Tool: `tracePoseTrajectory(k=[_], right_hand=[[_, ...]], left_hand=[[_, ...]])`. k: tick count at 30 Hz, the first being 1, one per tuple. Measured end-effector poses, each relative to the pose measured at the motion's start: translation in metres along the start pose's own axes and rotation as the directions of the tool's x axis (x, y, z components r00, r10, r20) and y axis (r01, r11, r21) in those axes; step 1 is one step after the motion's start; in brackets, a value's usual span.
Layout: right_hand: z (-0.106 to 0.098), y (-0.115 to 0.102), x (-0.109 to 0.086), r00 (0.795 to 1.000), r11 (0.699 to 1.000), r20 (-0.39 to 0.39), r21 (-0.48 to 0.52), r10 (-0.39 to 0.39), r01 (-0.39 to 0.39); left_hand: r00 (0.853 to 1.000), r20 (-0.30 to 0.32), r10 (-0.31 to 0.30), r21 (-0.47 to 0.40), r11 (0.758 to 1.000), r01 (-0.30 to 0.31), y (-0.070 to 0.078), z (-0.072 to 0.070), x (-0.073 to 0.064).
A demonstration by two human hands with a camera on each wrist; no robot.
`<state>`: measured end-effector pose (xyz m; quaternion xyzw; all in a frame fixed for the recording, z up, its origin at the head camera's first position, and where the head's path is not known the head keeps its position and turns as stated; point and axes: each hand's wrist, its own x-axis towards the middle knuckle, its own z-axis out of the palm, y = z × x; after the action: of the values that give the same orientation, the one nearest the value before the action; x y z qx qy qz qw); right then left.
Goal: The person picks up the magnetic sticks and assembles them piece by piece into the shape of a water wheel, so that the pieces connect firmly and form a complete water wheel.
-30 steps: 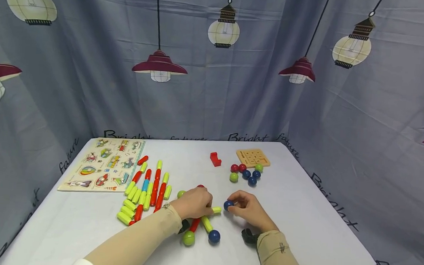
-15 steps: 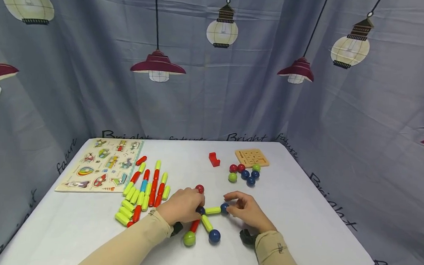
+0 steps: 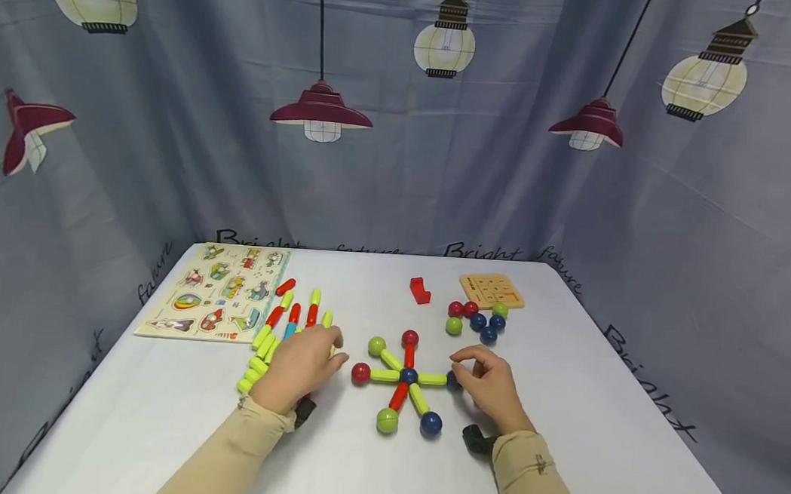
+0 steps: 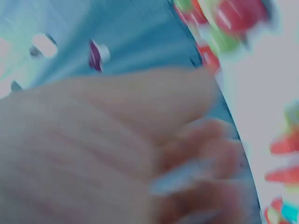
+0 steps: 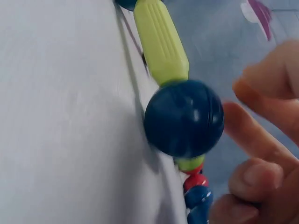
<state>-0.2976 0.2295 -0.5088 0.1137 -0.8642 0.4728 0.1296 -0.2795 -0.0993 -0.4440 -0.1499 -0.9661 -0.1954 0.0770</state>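
On the table in the head view lies a star of rods and balls, several rods spreading from a central blue ball [image 3: 409, 375], each with a ball at its outer end. My right hand [image 3: 494, 389] is beside the blue end ball [image 5: 184, 119] on the right arm; its fingers are spread, one fingertip at or very near the ball. That ball meets a yellow-green rod [image 5: 161, 42]. My left hand [image 3: 301, 366], loosely bent and holding nothing, is over the loose rods [image 3: 272, 319], hiding some. The left wrist view is blurred.
A picture puzzle board [image 3: 212, 292] lies at the back left. Toward the back right are a red block [image 3: 420, 291], a wooden board [image 3: 492, 290] and a cluster of loose balls [image 3: 478, 322] in red, blue and green.
My left hand has left the star's centre and moved left to the rods. The blue ball, earlier pinched in my right hand, now sits at the rod's end, the fingers loosened. The head view has shifted.
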Motion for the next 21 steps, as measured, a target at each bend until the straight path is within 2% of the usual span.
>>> tracePoseTrajectory(k=[1,3,6,7,9,11,14,16,19,21], right_hand=[[0.001,-0.005,0.001,0.999,0.998,-0.025,-0.033,-0.047,0.046],[0.004,-0.015,0.003,0.987,0.982,-0.025,-0.106,-0.158,0.154],[0.014,-0.033,0.007,0.963,0.952,0.107,-0.158,-0.246,0.261],[0.017,-0.037,0.008,0.953,0.947,0.167,-0.16,-0.251,0.277],[0.022,-0.043,0.011,0.94,0.955,0.266,-0.145,-0.216,0.26],[0.026,-0.045,0.013,0.93,0.965,0.32,-0.127,-0.178,0.229],[0.029,-0.045,0.015,0.936,0.977,0.321,-0.105,-0.145,0.187],[0.03,-0.043,0.015,0.943,0.979,0.295,-0.082,-0.156,0.188],[0.031,-0.036,0.013,0.948,0.973,0.237,-0.034,-0.213,0.227],[0.031,-0.032,0.013,0.941,0.957,0.185,-0.006,-0.283,0.289]], left_hand=[[0.999,0.01,-0.052,0.01,0.999,0.052,-0.008,-0.003,-0.003],[0.994,0.035,-0.106,0.03,0.994,0.105,-0.021,-0.002,-0.006],[0.989,0.061,-0.135,0.037,0.99,0.132,-0.032,0.007,-0.008],[0.99,0.055,-0.133,0.039,0.991,0.131,-0.034,0.01,-0.008],[0.99,0.042,-0.138,0.039,0.99,0.136,-0.035,0.016,-0.009],[0.988,0.041,-0.148,0.027,0.989,0.146,-0.035,0.019,-0.011],[0.988,0.041,-0.146,0.007,0.989,0.146,-0.033,0.021,-0.011],[0.99,0.031,-0.14,-0.004,0.99,0.14,-0.032,0.021,-0.011],[0.988,0.019,-0.156,-0.012,0.988,0.156,-0.028,0.019,-0.012],[0.984,0.03,-0.177,-0.032,0.984,0.178,-0.024,0.016,-0.015]])
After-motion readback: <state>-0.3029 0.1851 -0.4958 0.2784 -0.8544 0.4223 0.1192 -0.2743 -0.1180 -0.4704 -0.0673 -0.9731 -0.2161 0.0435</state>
